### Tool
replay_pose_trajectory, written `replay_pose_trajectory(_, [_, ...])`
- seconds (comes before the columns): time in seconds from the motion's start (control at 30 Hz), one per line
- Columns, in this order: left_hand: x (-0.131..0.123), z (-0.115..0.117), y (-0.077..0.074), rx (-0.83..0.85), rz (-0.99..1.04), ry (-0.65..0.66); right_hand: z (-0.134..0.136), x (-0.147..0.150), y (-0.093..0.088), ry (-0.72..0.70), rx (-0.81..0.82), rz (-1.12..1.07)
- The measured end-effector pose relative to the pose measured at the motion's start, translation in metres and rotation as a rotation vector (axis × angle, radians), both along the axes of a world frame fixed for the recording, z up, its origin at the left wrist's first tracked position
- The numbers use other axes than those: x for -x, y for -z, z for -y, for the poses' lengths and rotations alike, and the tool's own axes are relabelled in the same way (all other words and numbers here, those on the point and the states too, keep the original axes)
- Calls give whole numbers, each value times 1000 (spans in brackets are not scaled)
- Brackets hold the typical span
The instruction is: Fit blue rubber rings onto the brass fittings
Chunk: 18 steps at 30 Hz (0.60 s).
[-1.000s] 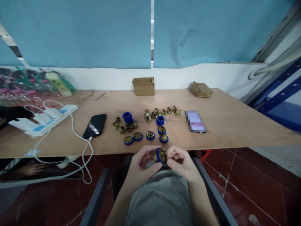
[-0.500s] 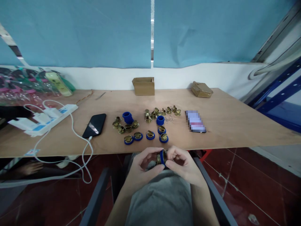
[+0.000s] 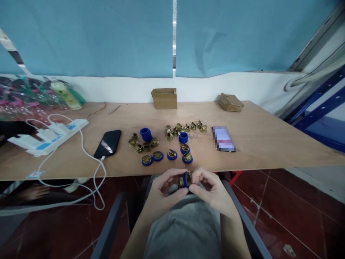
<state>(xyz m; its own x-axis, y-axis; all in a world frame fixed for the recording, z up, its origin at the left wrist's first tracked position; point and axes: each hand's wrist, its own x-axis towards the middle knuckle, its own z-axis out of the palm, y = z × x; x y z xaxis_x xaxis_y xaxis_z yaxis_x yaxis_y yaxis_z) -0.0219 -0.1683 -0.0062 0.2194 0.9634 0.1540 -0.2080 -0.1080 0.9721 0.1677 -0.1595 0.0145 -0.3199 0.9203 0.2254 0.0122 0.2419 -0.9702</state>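
Over my lap, just off the table's front edge, my left hand (image 3: pixel 169 187) and my right hand (image 3: pixel 206 185) grip one brass fitting (image 3: pixel 181 181) from both sides. A blue ring (image 3: pixel 185 180) sits around its middle. My thumbs and fingers cover parts of it. On the table ahead lie brass fittings with blue rings (image 3: pixel 171 154), several of them in a loose row. Bare brass fittings (image 3: pixel 147 146) are grouped at the left and farther back. Two stacks of blue rings (image 3: pixel 146 134) stand among them.
A black phone (image 3: pixel 108 143) and a white power strip (image 3: pixel 58 136) with cables lie left. Another phone (image 3: pixel 223 139) lies right. An open cardboard box (image 3: pixel 165 99) and a brown packet (image 3: pixel 230 102) stand at the back. A person's hand (image 3: pixel 35 192) shows low at the left.
Both hands keep their hold on the brass fitting, almost unmoved. The view has shifted very slightly; the things on the table stay in place.
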Motion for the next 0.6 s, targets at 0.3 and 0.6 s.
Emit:
replay_pose_trajectory(0.3, [-2,1,0,-25,44,-23,-5,3,-1,32,-52,67])
replay_pose_trajectory(0.6, [-5,-2,-2,-95,-33,-88,-4,1,0,64,-283,317])
